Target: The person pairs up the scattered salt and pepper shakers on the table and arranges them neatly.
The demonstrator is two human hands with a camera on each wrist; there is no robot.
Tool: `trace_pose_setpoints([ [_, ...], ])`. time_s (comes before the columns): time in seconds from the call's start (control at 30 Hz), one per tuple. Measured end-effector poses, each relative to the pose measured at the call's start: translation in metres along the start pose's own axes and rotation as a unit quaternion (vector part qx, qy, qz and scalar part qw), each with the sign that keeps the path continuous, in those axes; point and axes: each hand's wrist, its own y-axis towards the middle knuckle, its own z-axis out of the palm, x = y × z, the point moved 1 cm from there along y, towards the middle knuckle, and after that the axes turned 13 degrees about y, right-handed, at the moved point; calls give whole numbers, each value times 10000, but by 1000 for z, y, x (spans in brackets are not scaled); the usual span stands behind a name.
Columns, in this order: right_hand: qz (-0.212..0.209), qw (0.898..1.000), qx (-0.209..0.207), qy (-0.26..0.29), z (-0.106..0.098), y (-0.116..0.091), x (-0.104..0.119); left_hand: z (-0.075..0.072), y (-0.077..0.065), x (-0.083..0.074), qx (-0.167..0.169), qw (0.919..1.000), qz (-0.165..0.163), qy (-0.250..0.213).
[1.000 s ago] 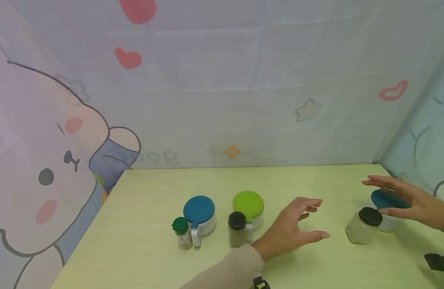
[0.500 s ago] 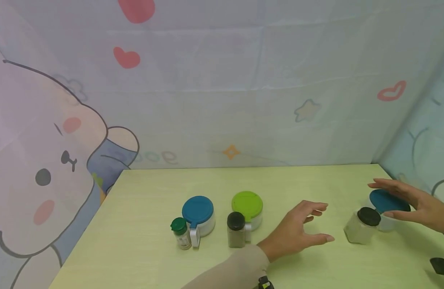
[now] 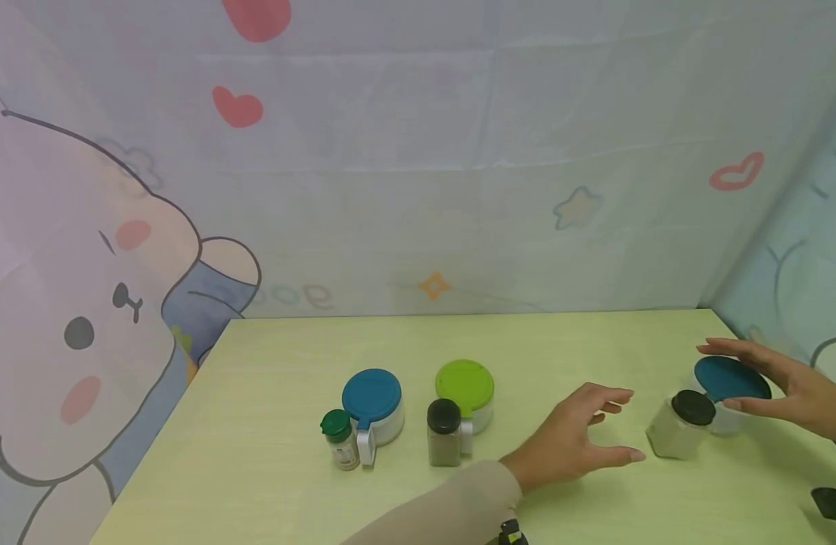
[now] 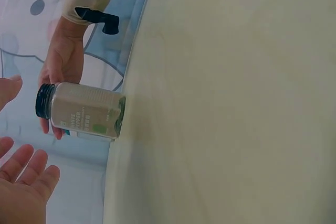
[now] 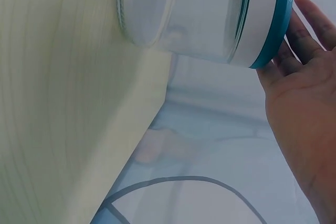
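Observation:
My left hand (image 3: 573, 443) is held over the table, thumb and fingers apart with nothing between them. Just right of it stands a white pepper jar (image 3: 678, 433) with a black lid; its label (image 4: 84, 115) shows in the left wrist view. My right hand (image 3: 792, 390) is at a clear jar with a blue lid (image 3: 731, 380), fingers over its far side and thumb at its near side. In the right wrist view the fingers (image 5: 302, 40) lie loosely behind the lid's rim; the thumb is out of sight there. The pepper jar partly hides the blue-lidded one.
Left of my left hand stand a green-lidded jar (image 3: 467, 384) with a handle, a black-capped spice bottle (image 3: 445, 435) before it, another blue-lidded jar (image 3: 373, 397) with a handle, and a small green-capped shaker (image 3: 343, 440). A printed cloth (image 3: 390, 189) hangs behind the table (image 3: 275, 454).
My left hand has moved right toward the pepper jar. My right hand has shifted slightly right and down beside the blue lid. The jars stand where they were.

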Motion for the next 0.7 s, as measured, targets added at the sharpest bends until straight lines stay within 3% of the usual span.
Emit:
trace_pose_setpoints([
  [0.33, -176, 9997, -129, -88, -2, -2, -9, 6, 7, -2, 67, 9998, -46, 174],
  [0.7, -67, 9998, -173, -4, 0, -6, -16, 13, 16, -3, 179, 9995, -160, 184],
])
